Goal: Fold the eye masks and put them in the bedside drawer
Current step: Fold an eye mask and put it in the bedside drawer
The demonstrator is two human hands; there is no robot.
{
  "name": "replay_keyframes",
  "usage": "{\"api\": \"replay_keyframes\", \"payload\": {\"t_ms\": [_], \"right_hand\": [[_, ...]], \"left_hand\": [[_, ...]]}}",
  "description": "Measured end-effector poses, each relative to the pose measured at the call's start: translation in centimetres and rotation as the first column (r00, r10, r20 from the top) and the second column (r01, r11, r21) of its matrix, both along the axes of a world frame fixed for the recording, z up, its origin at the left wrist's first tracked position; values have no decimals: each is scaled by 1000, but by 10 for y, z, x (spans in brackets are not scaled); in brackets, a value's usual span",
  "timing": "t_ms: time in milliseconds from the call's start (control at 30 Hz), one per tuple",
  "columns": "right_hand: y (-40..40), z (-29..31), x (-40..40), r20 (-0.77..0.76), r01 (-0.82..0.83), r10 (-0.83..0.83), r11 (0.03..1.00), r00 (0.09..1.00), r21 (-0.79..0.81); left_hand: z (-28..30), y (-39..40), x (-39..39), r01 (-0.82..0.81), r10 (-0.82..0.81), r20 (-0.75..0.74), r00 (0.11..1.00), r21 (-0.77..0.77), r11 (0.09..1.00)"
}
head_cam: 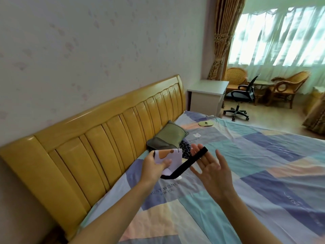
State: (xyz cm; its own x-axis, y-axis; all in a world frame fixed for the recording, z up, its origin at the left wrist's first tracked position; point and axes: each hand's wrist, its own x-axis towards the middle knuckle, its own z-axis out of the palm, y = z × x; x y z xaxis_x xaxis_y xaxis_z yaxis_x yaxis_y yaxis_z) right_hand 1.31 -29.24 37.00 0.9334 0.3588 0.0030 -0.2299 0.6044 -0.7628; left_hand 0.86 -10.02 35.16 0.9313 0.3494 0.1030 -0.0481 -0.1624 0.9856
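Note:
My left hand point(154, 164) pinches a folded lavender eye mask point(171, 156) with a brown patch, held above the bed. Its black elastic strap point(186, 164) runs from under the mask up over the straight fingers of my right hand point(209, 166), which is spread palm-up. A dark patterned eye mask point(186, 149) lies on the sheet just behind, partly hidden by the held mask. A yellow eye mask point(205, 123) lies farther up the bed. The white bedside cabinet point(205, 95) stands beyond the headboard; its drawer front is not visible.
An olive-green pillow point(167, 136) leans at the wooden headboard point(98, 138). The patchwork sheet point(255, 173) covers the bed. A black office chair point(241, 97) and wicker chairs point(286, 87) stand by the curtained window.

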Motion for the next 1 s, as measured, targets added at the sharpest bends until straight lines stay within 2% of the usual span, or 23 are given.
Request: {"api": "replay_keyframes", "payload": {"t_ms": [33, 67, 133, 200, 233, 267, 300, 367, 433, 467, 533, 667, 733, 800, 933, 1000], "right_hand": [[0, 0, 3, 76, 46, -31, 977, 997, -208], [-2, -3, 5, 190, 112, -29, 890, 981, -443], [-8, -12, 9, 385, 244, 126, 587, 914, -772], [-14, -20, 7, 376, 284, 370, 280, 850, -917], [-17, -22, 5, 333, 264, 436, 212, 836, -941], [-19, -23, 2, 310, 221, 458, 239, 833, -946], [-20, -24, 1, 308, 160, 441, 341, 843, -926], [-18, -19, -6, 293, 37, 306, 632, 906, -774], [-12, -15, -8, 182, -59, 156, 892, 971, -448], [-9, -14, -8, 106, -88, 117, 965, 987, -248], [-3, -12, -6, 24, -83, 82, 995, 996, 53], [10, -12, -7, -48, 24, -14, 977, 999, 212], [18, -14, -10, -27, 105, -102, 987, 994, 121], [24, -19, -14, 73, 186, -185, 982, 980, -7], [28, -27, -24, 206, 244, -205, 952, 957, -185], [29, -28, -29, 255, 275, -205, 920, 945, -280]], "left_hand": [[-1, -2, -2, 24, -24, 12, 1000, -16, 1000], [-1, -4, -3, 39, -38, 20, 999, -37, 999], [3, -6, -4, 55, -51, 41, 998, -106, 993], [8, -6, -2, 62, -46, 75, 996, -234, 970], [11, -3, 0, 40, -17, 82, 996, -294, 955], [13, 0, 3, -6, 34, 80, 996, -334, 943], [14, 3, 6, -55, 88, 77, 993, -350, 935], [13, 9, 10, -120, 160, 81, 984, -363, 924], [10, 12, 13, -152, 187, 66, 980, -359, 921], [7, 12, 13, -166, 193, 46, 980, -340, 926], [0, 10, 14, -182, 192, 1, 981, -305, 935], [-5, 3, 14, -184, 184, -27, 983, -301, 936], [-3, 0, 11, -170, 171, -27, 985, -338, 926], [0, -1, 10, -145, 148, -23, 989, -384, 912], [12, -3, 4, -7, 38, 55, 998, -480, 877], [17, -4, 0, 107, -65, 113, 992, -425, 899]]}}
